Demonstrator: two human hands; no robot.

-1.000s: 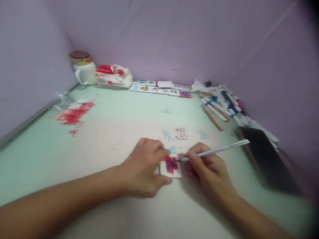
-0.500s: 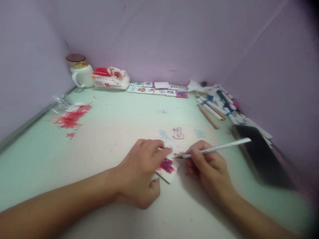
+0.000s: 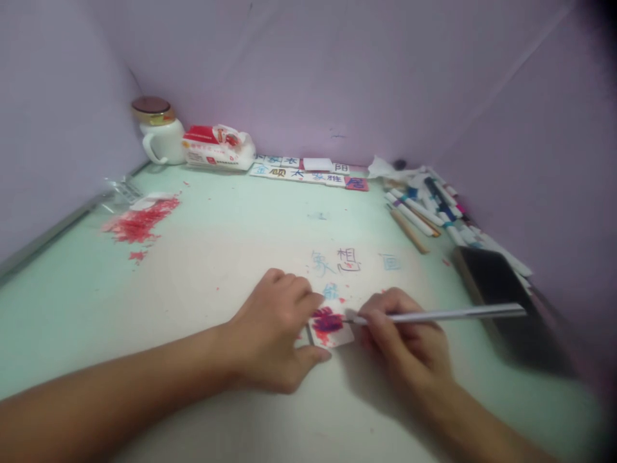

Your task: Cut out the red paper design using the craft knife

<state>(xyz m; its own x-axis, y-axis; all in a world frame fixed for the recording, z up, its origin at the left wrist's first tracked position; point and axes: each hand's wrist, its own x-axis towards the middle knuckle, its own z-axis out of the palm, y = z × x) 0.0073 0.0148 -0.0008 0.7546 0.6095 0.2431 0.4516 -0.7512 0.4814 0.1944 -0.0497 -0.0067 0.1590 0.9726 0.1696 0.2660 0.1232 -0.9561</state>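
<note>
Left hand (image 3: 277,334): grip clamped on the tile (image 3: 343,335), thumb at the near edge, a finger at the far edge.
Right hand (image 3: 409,334): grip clamped on a thin silver tool (image 3: 453,314), held like a pen, tip pointing left.
Tile position: on the counter (image 3: 216,405) between the two hands, just below some blue writing (image 3: 330,291); its face carries a purple and red patch (image 3: 328,321).
Slip risk: the tip points toward the left fingers, so a skid across the face could run into them (a sharp tip would make this worse; sharpness not confirmed).
Pivot risk: only fingertips pin the tile; a sideways push could probably turn it and throw the stroke off.
Crumb risk: red crumbs (image 3: 342,300) lie close by; one under the tile might make it rock.
Tip: small and blurred; cannot tell whether it touches the tile or sits just above.
Tile's left end: partly hidden behind the left hand.
Phone (image 3: 499,289): dark and blurred; the tool's rear end crosses it in view, contact unclear.
Back rows (image 3: 308,175): a white piece (image 3: 317,164) covers part of the lettering.
Forearms: both cut off by the picture's edge.
</note>
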